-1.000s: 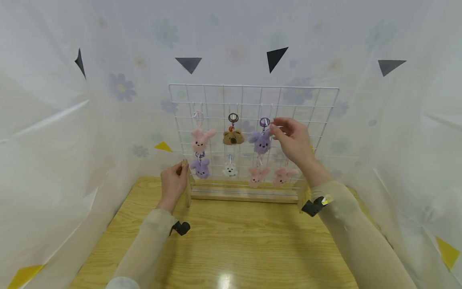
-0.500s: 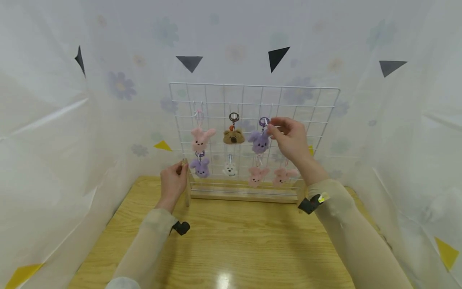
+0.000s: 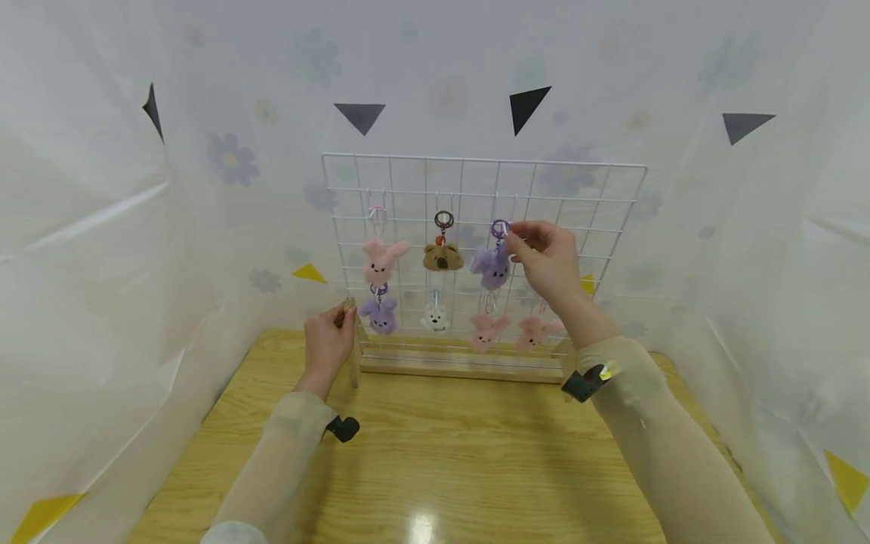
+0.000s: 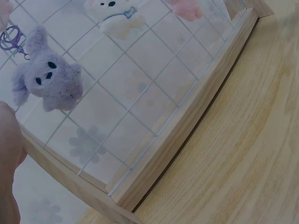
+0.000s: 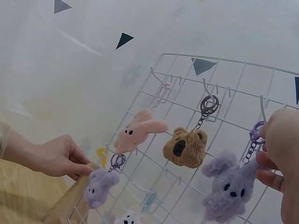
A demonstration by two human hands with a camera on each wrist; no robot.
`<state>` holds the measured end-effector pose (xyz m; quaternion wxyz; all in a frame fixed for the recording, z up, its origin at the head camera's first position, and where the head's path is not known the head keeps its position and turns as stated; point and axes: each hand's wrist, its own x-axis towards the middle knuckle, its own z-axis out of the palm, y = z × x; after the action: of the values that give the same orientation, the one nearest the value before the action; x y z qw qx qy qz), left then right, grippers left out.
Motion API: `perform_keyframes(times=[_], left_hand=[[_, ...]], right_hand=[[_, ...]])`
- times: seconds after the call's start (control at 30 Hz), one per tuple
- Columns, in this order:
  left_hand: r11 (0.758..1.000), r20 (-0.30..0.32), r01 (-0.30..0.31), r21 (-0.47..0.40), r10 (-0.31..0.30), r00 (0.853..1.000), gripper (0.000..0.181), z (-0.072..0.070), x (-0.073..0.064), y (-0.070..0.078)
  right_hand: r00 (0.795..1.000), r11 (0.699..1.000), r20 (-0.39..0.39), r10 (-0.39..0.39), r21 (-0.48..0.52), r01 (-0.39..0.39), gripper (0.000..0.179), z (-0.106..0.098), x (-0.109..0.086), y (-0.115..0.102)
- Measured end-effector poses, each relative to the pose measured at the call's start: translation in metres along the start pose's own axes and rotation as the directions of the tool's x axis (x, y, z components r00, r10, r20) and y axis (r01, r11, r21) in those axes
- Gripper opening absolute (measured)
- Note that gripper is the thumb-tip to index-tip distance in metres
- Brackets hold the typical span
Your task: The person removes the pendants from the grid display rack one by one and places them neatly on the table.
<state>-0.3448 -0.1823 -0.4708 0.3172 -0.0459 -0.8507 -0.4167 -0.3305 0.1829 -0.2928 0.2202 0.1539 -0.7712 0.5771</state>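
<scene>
At the white wire grid rack (image 3: 537, 161), my right hand (image 3: 547, 261) pinches the purple plush keychain (image 3: 491, 267) near its purple ring, which sits on an upper-row hook. In the right wrist view this plush (image 5: 229, 189) hangs beside the fingers, and the hand hides part of its clasp. My left hand (image 3: 328, 340) pinches the top of the rack's left wooden post (image 3: 356, 355). Close to that hand hangs a smaller purple plush keychain (image 4: 53, 77). A brown bear keychain (image 3: 443, 257) and a pink bunny keychain (image 3: 381, 262) share the upper row.
Lower down hang a white bear keychain (image 3: 436, 317) and two pink bunny keychains (image 3: 486, 332). The rack's wooden base bar (image 3: 462, 371) rests on the wood-grain table (image 3: 435, 453). Flower-patterned sheeting (image 3: 435, 68) with dark triangles closes the back and sides.
My right hand has shifted slightly left, its fingertips now up against the ring and clasp of the purple plush keychain. The left hand stays on the post.
</scene>
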Motion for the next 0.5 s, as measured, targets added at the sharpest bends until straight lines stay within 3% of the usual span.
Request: perform_keyframes(times=[0.5], left_hand=[[1.000, -0.005, -0.002, 0.002, 0.002, 1.000, 0.026, -0.0003, 0.0008, 0.0016]], right_hand=[[0.998, 0.998, 0.011, 0.060, 0.033, -0.060, 0.024, 0.0028, 0.0021, -0.0011]])
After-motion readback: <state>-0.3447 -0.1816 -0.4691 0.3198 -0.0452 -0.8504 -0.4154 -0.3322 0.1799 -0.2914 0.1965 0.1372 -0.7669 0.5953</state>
